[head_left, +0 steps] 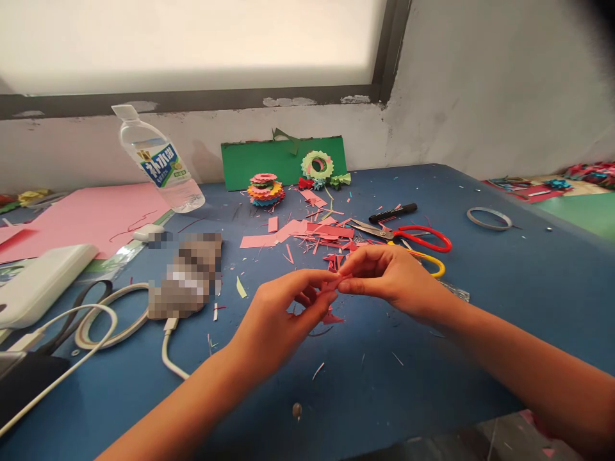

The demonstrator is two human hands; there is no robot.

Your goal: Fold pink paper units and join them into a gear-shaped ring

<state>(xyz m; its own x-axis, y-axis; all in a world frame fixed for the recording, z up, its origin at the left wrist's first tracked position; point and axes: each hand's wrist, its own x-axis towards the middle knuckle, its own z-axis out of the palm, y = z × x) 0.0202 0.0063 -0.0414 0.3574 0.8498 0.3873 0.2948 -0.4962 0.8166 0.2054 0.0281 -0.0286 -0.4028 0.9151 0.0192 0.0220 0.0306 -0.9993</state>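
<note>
Between my two hands is a small piece of pink paper [329,285], mostly covered by fingers. My left hand [283,304] pinches it from the left with thumb and forefinger. From the right, my right hand [391,278] pinches its other side, the fingertips of both hands nearly touching. Just beyond them lie pink and red paper scraps [302,234] in a loose heap. Red-handled scissors [408,235] rest right of the heap, partly over a yellow-handled pair [430,259]. A black marker [393,212] lies behind the scissors.
A water bottle [161,163] leans at the back left near pink sheets [110,208]. A green board [283,157] stands against the wall behind stacked paper rings [266,190]. A white power bank [45,285], cables and a blurred object [187,275] lie left. A tape ring [489,219] lies right.
</note>
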